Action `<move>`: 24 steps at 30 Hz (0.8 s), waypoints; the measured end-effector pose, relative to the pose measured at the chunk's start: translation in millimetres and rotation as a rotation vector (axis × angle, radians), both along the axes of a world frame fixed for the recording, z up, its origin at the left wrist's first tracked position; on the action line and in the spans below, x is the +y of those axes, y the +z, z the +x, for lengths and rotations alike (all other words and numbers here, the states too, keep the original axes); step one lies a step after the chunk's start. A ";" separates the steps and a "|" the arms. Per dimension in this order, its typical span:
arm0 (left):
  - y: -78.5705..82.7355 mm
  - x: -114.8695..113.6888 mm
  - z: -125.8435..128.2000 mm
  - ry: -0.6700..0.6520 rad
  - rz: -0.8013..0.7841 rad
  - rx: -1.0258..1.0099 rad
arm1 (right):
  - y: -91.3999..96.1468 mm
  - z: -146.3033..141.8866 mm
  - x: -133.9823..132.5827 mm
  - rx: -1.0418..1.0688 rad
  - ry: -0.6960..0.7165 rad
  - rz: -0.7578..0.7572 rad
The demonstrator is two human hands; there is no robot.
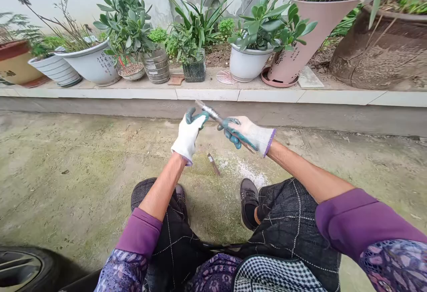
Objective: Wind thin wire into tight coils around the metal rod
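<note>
Both my hands wear white work gloves with green palms. My right hand (248,134) is closed around a thin silvery stick-like object (213,114) that points up and left. My left hand (190,134) pinches the same object near its upper end with the green fingertips. I cannot make out what the object is. Below the hands, a small brownish piece (213,164) lies on the concrete ground beside a patch of white specks (248,172). My knees and dark shoes frame that spot.
A low tiled ledge (207,93) runs across the back, lined with potted plants: white pots (96,65) at left, a white pot (246,64) and pink pot (300,38) at right. A dark tyre (23,270) sits at bottom left.
</note>
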State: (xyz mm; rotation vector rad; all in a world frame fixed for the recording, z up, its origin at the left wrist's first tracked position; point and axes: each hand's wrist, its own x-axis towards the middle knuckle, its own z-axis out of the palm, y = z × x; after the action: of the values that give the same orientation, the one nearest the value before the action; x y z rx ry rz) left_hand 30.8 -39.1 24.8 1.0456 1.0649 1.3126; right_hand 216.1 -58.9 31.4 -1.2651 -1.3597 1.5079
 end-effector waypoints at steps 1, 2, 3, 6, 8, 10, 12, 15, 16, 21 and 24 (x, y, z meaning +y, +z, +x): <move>-1.3 0.2 -0.6 -0.084 -0.058 -0.062 | 0.3 -2.4 -5.6 -0.015 0.063 -0.002; -2.8 -0.4 -0.1 -0.157 -0.111 -0.099 | 0.3 -5.2 -10.0 -0.034 0.119 -0.007; -4.4 -1.4 1.0 -0.203 -0.150 -0.117 | 0.1 -7.9 -12.8 -0.056 0.160 -0.010; -6.4 -4.0 3.1 -0.127 -0.172 -0.156 | -1.5 -12.7 -13.0 -0.263 0.165 0.067; -5.1 -3.4 2.0 -0.014 -0.187 -0.208 | -2.4 -12.4 -9.7 -0.555 0.095 0.274; -2.1 -2.1 -0.2 0.038 -0.241 -0.239 | -1.7 -10.4 -8.1 -0.849 0.025 0.512; 1.9 -2.5 -2.3 0.025 -0.269 -0.197 | 1.0 -8.3 -9.8 -1.049 0.001 0.643; 8.4 -8.4 -5.3 -0.032 -0.198 -0.087 | 6.8 -5.8 -15.9 -1.211 0.017 0.670; 10.1 -11.4 -6.5 -0.057 -0.170 -0.061 | 8.1 -4.6 -17.4 -1.227 0.017 0.670; 14.0 -24.7 -13.3 -0.163 -0.159 0.019 | 5.5 7.6 -14.2 -1.012 -0.023 0.644; 14.6 -28.6 -15.1 -0.222 -0.126 0.082 | 4.7 13.8 -11.4 -0.815 -0.034 0.598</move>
State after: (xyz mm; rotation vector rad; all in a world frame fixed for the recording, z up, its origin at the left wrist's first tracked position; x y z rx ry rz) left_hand 15.7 -67.7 39.4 1.0961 1.0461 1.0202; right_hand 229.9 -70.4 36.1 -1.5225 -2.0691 0.4427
